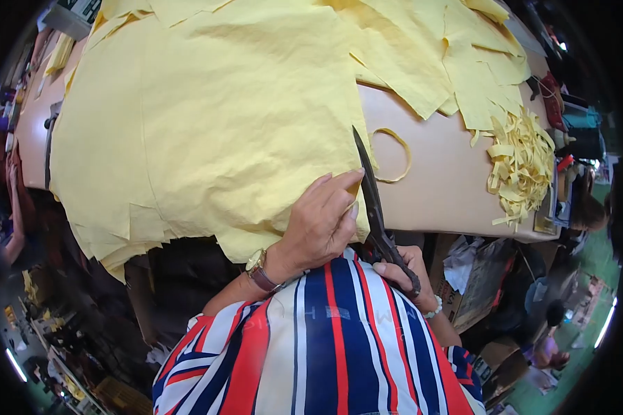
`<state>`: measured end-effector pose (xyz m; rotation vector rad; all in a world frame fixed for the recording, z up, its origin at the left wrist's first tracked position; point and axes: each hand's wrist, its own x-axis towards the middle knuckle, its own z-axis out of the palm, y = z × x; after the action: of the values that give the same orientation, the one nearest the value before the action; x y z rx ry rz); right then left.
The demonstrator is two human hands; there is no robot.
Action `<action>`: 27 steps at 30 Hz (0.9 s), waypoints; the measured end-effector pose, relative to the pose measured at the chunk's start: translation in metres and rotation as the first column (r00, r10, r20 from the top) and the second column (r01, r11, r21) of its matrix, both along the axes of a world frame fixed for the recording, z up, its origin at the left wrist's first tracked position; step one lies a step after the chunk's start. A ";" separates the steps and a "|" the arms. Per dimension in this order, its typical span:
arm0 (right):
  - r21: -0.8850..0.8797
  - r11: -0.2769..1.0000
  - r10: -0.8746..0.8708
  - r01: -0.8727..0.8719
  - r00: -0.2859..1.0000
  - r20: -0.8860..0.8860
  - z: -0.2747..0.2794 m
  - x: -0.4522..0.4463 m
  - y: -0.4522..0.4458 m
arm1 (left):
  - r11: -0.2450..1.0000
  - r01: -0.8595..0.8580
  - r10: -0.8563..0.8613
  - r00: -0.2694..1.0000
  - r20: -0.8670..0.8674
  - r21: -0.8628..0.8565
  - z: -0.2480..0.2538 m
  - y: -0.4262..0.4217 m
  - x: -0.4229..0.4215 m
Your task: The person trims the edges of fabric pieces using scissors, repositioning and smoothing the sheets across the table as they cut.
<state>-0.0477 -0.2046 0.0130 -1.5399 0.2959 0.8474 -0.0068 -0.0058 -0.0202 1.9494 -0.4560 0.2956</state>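
Observation:
A large yellow cloth (208,131), its right edge ragged, covers much of the table in front of me. My left hand (323,220) pinches that edge between thumb and fingers. Large dark scissors (375,200) are in my right hand (407,271), which is wrapped round their handles close to my striped shirt. The blades point away from me along the cloth's edge, just right of my left fingertips. Beside the blades, a thin curled yellow strip (410,162) lies on the table.
More yellow cloth (422,52) lies at the back right of the tan table (436,187). A heap of cut yellow strips (520,162) sits near the table's right edge. Below that edge is a cardboard box (483,283). Other people are visible at the far left and lower right.

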 end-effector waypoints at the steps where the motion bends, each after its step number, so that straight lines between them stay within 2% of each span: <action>1: 0.001 1.000 0.002 -0.002 1.000 0.011 0.000 -0.001 0.001 | 1.000 0.002 -0.002 1.000 -0.006 -0.011 0.002 0.000 0.000; 9: -0.006 1.000 -0.016 0.016 1.000 0.021 0.001 -0.006 0.006 | 0.999 0.026 -0.027 0.999 -0.019 -0.031 0.001 0.003 0.000; 12: 0.043 0.997 -0.060 0.057 0.996 0.071 -0.002 -0.004 0.014 | 0.999 0.032 -0.033 0.999 -0.027 -0.038 0.002 0.004 0.000; 15: 0.029 0.998 -0.047 0.047 0.999 0.017 0.004 0.004 0.018 | 0.998 0.038 -0.039 0.999 -0.033 -0.042 0.001 0.005 -0.001; 21: 0.000 1.000 -0.007 0.008 0.999 0.042 0.005 0.003 0.020 | 0.997 0.061 -0.063 0.997 -0.045 -0.046 0.002 0.006 -0.001; 27: 0.045 0.998 -0.048 0.047 0.999 0.022 0.006 0.005 0.023 | 0.997 0.064 -0.066 0.997 -0.045 -0.045 0.001 0.008 -0.002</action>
<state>-0.0425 -0.1811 0.0195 -1.4948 0.2942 0.7938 -0.0083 0.0025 -0.0195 1.8909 -0.4780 0.2166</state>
